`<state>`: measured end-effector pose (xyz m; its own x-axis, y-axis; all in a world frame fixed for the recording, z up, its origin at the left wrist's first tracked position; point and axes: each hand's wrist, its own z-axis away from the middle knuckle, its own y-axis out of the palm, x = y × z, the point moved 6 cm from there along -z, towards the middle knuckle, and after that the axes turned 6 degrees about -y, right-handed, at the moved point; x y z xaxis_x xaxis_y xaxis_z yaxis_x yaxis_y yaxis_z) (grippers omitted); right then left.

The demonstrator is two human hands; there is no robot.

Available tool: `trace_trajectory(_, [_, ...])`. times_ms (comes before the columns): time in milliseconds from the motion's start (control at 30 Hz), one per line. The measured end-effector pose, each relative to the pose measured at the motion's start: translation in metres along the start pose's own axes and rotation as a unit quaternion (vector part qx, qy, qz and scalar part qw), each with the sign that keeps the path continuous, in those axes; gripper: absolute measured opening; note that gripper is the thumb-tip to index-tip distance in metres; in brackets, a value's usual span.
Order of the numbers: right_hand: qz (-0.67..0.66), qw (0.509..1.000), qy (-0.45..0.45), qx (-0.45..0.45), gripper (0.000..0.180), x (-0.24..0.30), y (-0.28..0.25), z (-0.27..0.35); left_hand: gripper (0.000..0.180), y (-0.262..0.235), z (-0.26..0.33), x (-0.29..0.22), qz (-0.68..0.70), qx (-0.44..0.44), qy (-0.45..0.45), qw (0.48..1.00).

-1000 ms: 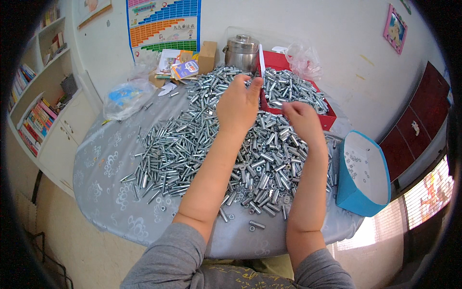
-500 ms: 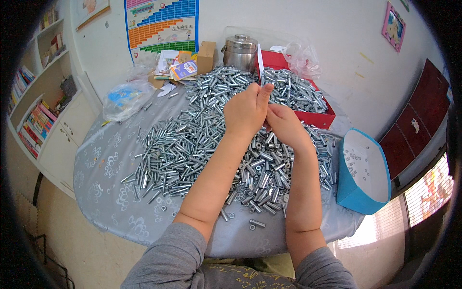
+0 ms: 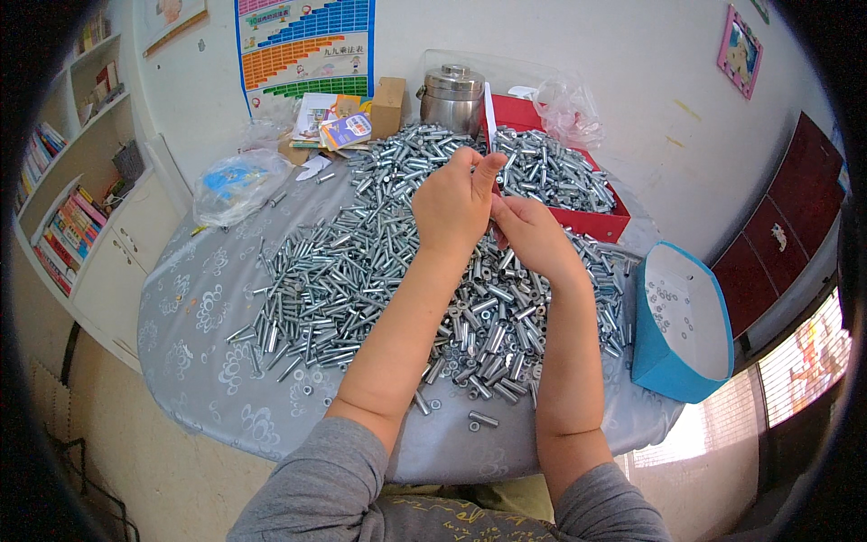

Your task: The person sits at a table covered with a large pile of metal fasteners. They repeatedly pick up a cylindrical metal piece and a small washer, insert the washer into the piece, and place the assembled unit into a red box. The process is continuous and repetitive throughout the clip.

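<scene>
Both hands meet above a heap of shiny metal parts (image 3: 343,280), which looks like bolts, screws and tubular sleeves, with nuts and washers at its near side. My left hand (image 3: 453,206) is closed, its thumb lying across the top. Close against it on the right, my right hand (image 3: 531,237) is closed too, thumb and fingers pinched near the left fingers. Whatever lies between them is hidden by the hands. On the near edge of the heap a loose sleeve (image 3: 483,418) lies beside a small nut (image 3: 474,427).
A red box (image 3: 596,224) full of similar metal parts stands behind the hands. At the right is a blue box (image 3: 682,379) with several small rings inside. A steel pot (image 3: 452,95), booklets (image 3: 346,132) and a plastic bag (image 3: 242,188) sit at the back of the cloth-covered table (image 3: 203,379).
My left hand has shifted slightly left and its thumb has tilted. The right hand stays close beside it, turned a little. The heap looks the same.
</scene>
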<state>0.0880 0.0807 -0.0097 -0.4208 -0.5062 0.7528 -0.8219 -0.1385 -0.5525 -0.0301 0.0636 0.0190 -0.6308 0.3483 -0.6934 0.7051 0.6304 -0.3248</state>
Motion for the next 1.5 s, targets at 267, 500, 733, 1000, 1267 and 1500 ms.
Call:
trace_trajectory(267, [-0.031,0.999,0.001,0.012,0.040,-0.001,0.002,0.000,0.052,-0.003,-0.001,-0.001,0.052,0.009,-0.013,0.999])
trace_trajectory(500, [-0.057,0.998,-0.011,0.023,0.040,0.004,0.003,0.002,0.048,-0.006,0.000,0.000,0.109,-0.005,-0.009,0.994])
trace_trajectory(733, [-0.074,0.996,-0.015,0.046,0.039,0.001,-0.001,0.004,0.045,-0.015,-0.002,0.000,0.125,-0.097,0.028,0.987])
trace_trajectory(1000, [0.164,0.971,0.099,-0.144,0.042,-0.032,-0.060,0.012,0.053,-0.044,-0.020,0.033,0.042,-0.157,-0.070,0.984])
trace_trajectory(1267, [0.194,0.929,0.049,-0.311,0.064,-0.035,-0.086,0.018,0.049,-0.030,-0.019,0.025,0.039,-0.188,0.045,0.980])
trace_trajectory(1500, [0.277,0.919,0.057,-0.276,0.061,-0.084,-0.077,0.001,0.029,-0.028,-0.018,0.016,0.117,-0.118,0.008,0.986])
